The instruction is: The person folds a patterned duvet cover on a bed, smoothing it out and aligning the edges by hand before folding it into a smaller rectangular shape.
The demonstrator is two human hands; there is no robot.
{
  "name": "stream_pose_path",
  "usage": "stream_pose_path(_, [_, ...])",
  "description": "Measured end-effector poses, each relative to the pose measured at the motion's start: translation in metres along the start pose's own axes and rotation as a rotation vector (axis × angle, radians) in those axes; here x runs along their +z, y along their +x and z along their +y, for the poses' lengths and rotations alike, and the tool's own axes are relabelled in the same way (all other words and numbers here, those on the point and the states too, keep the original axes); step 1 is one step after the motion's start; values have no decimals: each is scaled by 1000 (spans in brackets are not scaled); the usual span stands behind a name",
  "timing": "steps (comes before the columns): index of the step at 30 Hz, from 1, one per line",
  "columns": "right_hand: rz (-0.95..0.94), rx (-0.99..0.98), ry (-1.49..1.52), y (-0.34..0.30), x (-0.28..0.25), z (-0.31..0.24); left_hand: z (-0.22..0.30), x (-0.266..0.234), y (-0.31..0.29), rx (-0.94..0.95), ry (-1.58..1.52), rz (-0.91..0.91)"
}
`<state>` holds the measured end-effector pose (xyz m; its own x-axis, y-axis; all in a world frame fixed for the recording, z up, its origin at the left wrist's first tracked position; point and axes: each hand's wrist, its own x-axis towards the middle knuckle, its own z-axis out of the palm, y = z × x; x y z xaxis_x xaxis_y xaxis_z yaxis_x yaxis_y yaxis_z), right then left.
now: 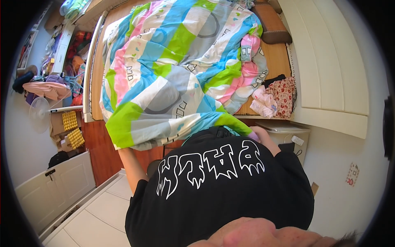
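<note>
A large quilt (177, 82) with green, blue, pink, white and grey stripes lies rumpled over the bed, and its near edge is drawn up toward my body. On the left my forearm goes up behind the hanging green corner, which hides my left hand and its fingers. At the other end of the near edge, my right hand (258, 132) is closed on the quilt beside my waist, only partly in view. Between the two hands the cloth stretches across in front of my black shirt.
A brown pillow (275, 24) lies at the far right of the bed. Folded floral clothes (284, 96) sit at its near right corner, close to a lidded bin (284, 128). To the left stand a fan (40, 114), cluttered shelves and a white cabinet (61, 177).
</note>
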<state>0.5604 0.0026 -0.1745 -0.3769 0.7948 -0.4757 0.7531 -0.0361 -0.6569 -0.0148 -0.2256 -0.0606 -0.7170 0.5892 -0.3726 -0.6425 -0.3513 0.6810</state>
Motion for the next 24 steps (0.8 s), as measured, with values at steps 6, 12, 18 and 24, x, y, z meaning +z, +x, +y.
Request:
stream_pose_path(6, [429,-211,-139,114,-60,-92,-4,-16,5,-15,-76,-29])
stream_pose_path(12, [1322,-763,-467,84,-298,-267,-19,24,28,-92,-100,-157])
stream_pose_path(18, [1827,-660,-344,-42,-368,-186,-49,69,29,-168,-187,-300])
stream_pose_path(24, [1822,-160,333,-66,-314,15,-112,130,3,-348,-200,-467])
